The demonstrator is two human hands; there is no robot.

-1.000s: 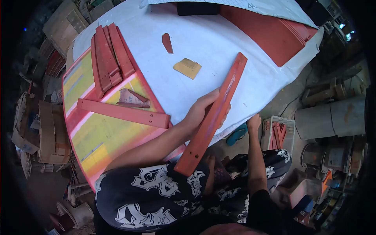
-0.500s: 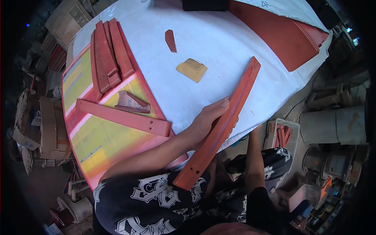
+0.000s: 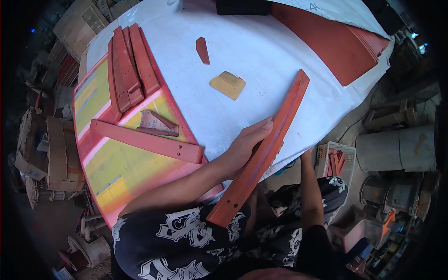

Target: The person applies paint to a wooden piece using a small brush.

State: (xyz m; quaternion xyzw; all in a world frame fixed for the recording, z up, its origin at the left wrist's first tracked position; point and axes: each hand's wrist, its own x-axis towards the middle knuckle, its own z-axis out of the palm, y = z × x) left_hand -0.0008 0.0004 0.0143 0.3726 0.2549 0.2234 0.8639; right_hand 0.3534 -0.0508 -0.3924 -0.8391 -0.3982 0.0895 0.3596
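A long red-brown slat with two holes near its lower end slants over my lap and the table edge. My left hand is closed around its left side, thumb near the edge, fingertips curling round the right side. My right hand hangs down past the table edge; only a little of it shows, and its fingers are hidden. On the white-covered table, beyond the slat, lie a folded tan sandpaper piece and a small red-brown offcut.
Several similar slats are stacked on a red and yellow board at left. Another slat lies across it near folded sandpaper. Red-brown panels rest at upper right. A white crate holds red pieces.
My right forearm has shifted slightly to the right beside the table edge. The left hand and the slat are almost unmoved.
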